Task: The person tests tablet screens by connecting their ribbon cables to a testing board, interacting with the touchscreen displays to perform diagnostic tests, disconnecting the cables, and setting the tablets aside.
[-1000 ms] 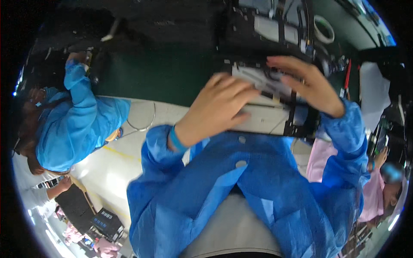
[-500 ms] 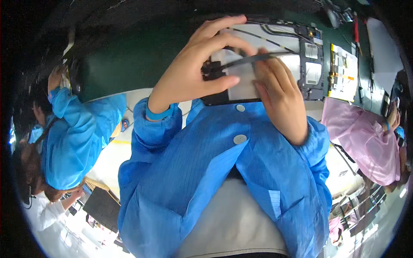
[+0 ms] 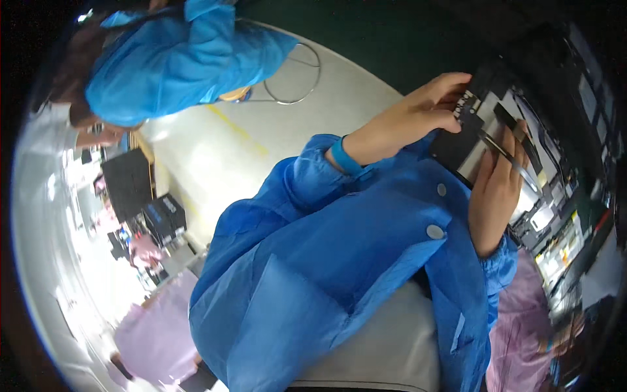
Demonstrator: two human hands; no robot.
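The device (image 3: 488, 127), a dark, flat case with a pale metal inside, lies in the right half of the frame, above the middle, slanting down to the right at the edge of the dark green desk (image 3: 353, 39). The left hand (image 3: 424, 119), with a blue band (image 3: 346, 155) at its wrist, reaches in from the left to the device's black corner. Its thumb and forefinger stand apart over that edge; whether this grip bears any weight, I cannot tell. The right hand (image 3: 499, 189) comes up from below and lies over the pale inside, its fingers nearly straight and close together. A thin grey strip (image 3: 528, 178) runs slantwise by those fingers, but I cannot tell whether they pinch it.

Just beyond the device's lower right end, near the right rim of the frame, is a pale flat pack (image 3: 565, 249) with yellow and orange marks, and a white sheet (image 3: 604, 274) lies farther right.

In the upper left of the frame, a co-worker in a light blue smock (image 3: 163, 75) is at the desk. A pink smock (image 3: 519, 320) shows at the lower right. At the left, a black box (image 3: 163, 217) stands beyond the pale floor (image 3: 196, 153).
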